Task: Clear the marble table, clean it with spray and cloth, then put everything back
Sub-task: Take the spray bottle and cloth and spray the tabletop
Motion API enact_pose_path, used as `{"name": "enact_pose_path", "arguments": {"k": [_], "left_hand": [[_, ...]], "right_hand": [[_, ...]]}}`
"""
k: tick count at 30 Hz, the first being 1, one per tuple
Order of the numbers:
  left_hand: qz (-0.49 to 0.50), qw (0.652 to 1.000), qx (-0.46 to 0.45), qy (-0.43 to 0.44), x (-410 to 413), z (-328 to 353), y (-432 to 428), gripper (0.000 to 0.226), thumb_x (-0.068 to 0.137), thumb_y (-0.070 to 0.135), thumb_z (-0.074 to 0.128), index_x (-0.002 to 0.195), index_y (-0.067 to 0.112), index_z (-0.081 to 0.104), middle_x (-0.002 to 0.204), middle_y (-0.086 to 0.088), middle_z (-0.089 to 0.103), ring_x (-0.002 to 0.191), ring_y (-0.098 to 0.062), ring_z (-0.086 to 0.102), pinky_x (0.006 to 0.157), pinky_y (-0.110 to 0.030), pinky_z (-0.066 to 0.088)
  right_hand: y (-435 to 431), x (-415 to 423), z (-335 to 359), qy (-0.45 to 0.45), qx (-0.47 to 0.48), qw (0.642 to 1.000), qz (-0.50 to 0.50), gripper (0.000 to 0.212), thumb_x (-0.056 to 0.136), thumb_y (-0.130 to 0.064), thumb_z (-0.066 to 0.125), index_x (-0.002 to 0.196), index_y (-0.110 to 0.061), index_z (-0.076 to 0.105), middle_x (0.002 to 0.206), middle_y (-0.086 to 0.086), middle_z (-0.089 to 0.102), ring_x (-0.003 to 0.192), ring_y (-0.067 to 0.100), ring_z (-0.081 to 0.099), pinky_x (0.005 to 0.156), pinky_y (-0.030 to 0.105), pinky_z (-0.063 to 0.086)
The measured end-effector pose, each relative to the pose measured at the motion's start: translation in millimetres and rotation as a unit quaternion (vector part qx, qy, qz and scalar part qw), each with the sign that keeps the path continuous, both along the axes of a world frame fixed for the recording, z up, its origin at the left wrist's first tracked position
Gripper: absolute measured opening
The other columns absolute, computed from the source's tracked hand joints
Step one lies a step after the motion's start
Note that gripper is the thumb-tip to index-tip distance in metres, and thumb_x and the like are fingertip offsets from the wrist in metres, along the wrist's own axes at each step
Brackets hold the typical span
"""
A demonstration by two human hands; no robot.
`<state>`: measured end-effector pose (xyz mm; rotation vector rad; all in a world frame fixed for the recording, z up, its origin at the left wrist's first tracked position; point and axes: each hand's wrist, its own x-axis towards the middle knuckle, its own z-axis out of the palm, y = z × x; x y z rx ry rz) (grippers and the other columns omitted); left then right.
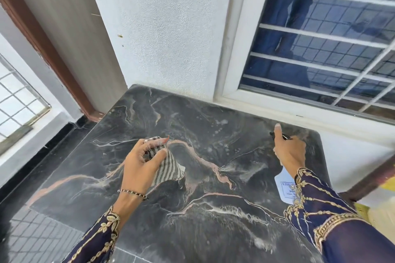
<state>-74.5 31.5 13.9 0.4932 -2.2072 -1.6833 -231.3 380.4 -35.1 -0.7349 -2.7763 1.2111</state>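
Observation:
The dark marble table point(213, 209) with pink and white veins fills the middle of the view, and nothing stands on it. Small wet droplets speckle its far centre. My left hand point(142, 164) holds a grey-and-white striped cloth point(168, 170) bunched just above the table's left half. My right hand point(290, 151) grips a clear spray bottle point(285, 186) over the right edge, forefinger on its black trigger head, nozzle pointing away toward the wall. My hand and sleeve hide most of the bottle.
A white textured wall point(171, 28) rises behind the table. A barred window point(320, 38) with blue curtain sits at back right, a brown door frame point(42, 45) at left. Tiled floor point(42, 239) lies at lower left.

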Motion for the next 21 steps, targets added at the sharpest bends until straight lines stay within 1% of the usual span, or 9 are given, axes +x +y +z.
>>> {"name": "enact_pose_path", "arguments": {"k": [3, 6, 8, 10, 13, 15, 17, 18, 21], "left_hand": [[0.002, 1.0, -0.004, 0.008, 20, 4, 2, 0.022, 0.083, 0.012, 0.071, 0.098, 0.028, 0.075, 0.1, 0.005, 0.064, 0.093, -0.018, 0.065, 0.081, -0.034, 0.056], [0.002, 1.0, -0.019, 0.02, 43, 8, 2, 0.024, 0.084, 0.011, 0.07, 0.1, 0.029, 0.075, 0.097, 0.003, 0.062, 0.09, -0.013, 0.064, 0.077, -0.021, 0.052], [0.003, 0.999, -0.025, 0.024, 59, 9, 1, 0.026, 0.084, 0.013, 0.07, 0.101, 0.032, 0.074, 0.093, 0.007, 0.06, 0.085, -0.013, 0.062, 0.079, -0.027, 0.051], [0.009, 0.999, -0.029, 0.023, 74, 11, 2, 0.026, 0.083, 0.014, 0.071, 0.099, 0.034, 0.074, 0.092, 0.007, 0.059, 0.084, -0.016, 0.061, 0.076, -0.027, 0.052], [0.019, 0.999, -0.036, 0.022, 94, 14, 3, 0.023, 0.083, 0.014, 0.07, 0.098, 0.032, 0.074, 0.098, 0.003, 0.063, 0.091, -0.017, 0.063, 0.075, -0.02, 0.053], [0.02, 0.999, -0.032, 0.016, 106, 14, 2, 0.021, 0.082, 0.017, 0.071, 0.098, 0.03, 0.075, 0.1, 0.004, 0.064, 0.094, -0.018, 0.064, 0.085, -0.032, 0.055], [0.02, 0.999, -0.031, 0.009, 115, 14, -1, 0.02, 0.081, 0.02, 0.071, 0.098, 0.029, 0.075, 0.1, 0.004, 0.064, 0.095, -0.019, 0.064, 0.091, -0.046, 0.053], [0.02, 0.999, -0.032, 0.006, 121, 14, -2, 0.02, 0.081, 0.021, 0.072, 0.098, 0.03, 0.075, 0.101, 0.005, 0.065, 0.096, -0.019, 0.065, 0.092, -0.048, 0.052], [0.02, 0.999, -0.037, 0.007, 135, 14, -4, 0.021, 0.079, 0.021, 0.071, 0.097, 0.03, 0.075, 0.104, 0.009, 0.066, 0.1, -0.015, 0.064, 0.095, -0.049, 0.051]], "right_hand": [[8, 25, 4, -0.002, -0.001, 1.0, -0.018, 0.112, 0.066, -0.104, 0.021, 0.084, -0.006, 0.072, 0.09, 0.017, 0.075, 0.074, 0.036, 0.072, 0.077, 0.048, 0.062], [7, 54, 18, -0.004, -0.018, 1.0, -0.017, 0.094, 0.078, -0.092, 0.038, 0.082, -0.004, 0.07, 0.075, 0.01, 0.075, 0.049, 0.025, 0.07, 0.055, 0.033, 0.057], [9, 70, 18, -0.005, -0.024, 1.0, -0.012, 0.095, 0.077, -0.092, 0.043, 0.082, -0.001, 0.071, 0.065, 0.008, 0.074, 0.04, 0.02, 0.066, 0.051, 0.031, 0.055], [12, 88, 17, -0.006, -0.028, 0.999, -0.019, 0.097, 0.074, -0.095, 0.041, 0.084, -0.002, 0.07, 0.063, 0.008, 0.073, 0.043, 0.021, 0.067, 0.055, 0.034, 0.058], [11, 116, 15, -0.025, 0.03, 0.999, -0.009, 0.1, 0.068, -0.101, 0.028, 0.093, -0.013, 0.067, 0.09, 0.011, 0.074, 0.074, 0.031, 0.073, 0.079, 0.045, 0.06], [10, 132, 12, -0.033, 0.039, 0.999, 0.005, 0.095, 0.072, -0.097, 0.032, 0.094, -0.012, 0.068, 0.091, 0.011, 0.073, 0.072, 0.028, 0.073, 0.074, 0.041, 0.061], [11, 145, 11, -0.047, 0.013, 0.999, 0.018, 0.09, 0.078, -0.089, 0.043, 0.092, -0.004, 0.071, 0.08, 0.012, 0.074, 0.049, 0.02, 0.069, 0.055, 0.032, 0.058], [11, 153, 8, -0.054, 0.009, 0.998, 0.03, 0.091, 0.077, -0.089, 0.045, 0.092, -0.002, 0.071, 0.08, 0.015, 0.073, 0.041, 0.019, 0.066, 0.051, 0.03, 0.055], [8, 181, 7, -0.077, 0.021, 0.995, 0.063, 0.088, 0.08, -0.087, 0.045, 0.083, -0.003, 0.07, 0.081, 0.021, 0.071, 0.035, 0.019, 0.064, 0.053, 0.029, 0.051]]}}
